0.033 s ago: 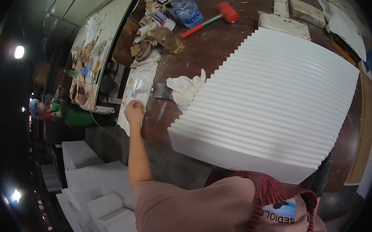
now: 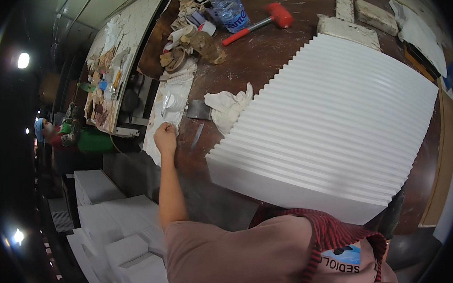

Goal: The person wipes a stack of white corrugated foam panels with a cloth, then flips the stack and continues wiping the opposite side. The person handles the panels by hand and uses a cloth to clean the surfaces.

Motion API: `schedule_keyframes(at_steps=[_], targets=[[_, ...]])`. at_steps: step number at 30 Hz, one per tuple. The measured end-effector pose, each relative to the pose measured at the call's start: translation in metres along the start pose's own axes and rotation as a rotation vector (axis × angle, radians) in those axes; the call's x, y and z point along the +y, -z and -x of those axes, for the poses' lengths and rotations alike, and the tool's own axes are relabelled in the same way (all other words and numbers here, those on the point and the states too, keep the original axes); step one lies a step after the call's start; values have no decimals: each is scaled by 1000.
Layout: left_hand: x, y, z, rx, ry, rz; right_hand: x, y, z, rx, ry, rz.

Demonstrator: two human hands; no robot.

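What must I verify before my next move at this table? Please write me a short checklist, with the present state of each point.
1. Left hand free: cannot tell; it is curled at the white sheet, its palm hidden.
2. Right hand visible: not ok; it is out of view.
3. Mallet away from left hand: ok; it lies beside the bottle.
4. Rag off the ridged block: cannot tell; they meet in this view.
5. Ridged block on the table: ok.
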State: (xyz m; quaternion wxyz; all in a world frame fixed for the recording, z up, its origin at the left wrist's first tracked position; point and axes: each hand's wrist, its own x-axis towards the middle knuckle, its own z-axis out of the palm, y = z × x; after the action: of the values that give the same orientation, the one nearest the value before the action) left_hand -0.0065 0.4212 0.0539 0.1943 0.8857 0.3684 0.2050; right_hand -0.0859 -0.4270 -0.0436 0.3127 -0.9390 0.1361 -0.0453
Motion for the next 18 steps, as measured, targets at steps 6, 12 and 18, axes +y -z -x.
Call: schedule_keyframes(at_steps=[6, 12, 18], targets=[[-17, -22, 24, 106, 279, -272, 50, -40, -40, 78, 743, -344], [-16, -31, 24, 112, 316, -227, -23, -1, -37, 134, 333, -131], [63, -16, 58, -46, 380, 1333, -212, 51, -43, 26, 385, -84]])
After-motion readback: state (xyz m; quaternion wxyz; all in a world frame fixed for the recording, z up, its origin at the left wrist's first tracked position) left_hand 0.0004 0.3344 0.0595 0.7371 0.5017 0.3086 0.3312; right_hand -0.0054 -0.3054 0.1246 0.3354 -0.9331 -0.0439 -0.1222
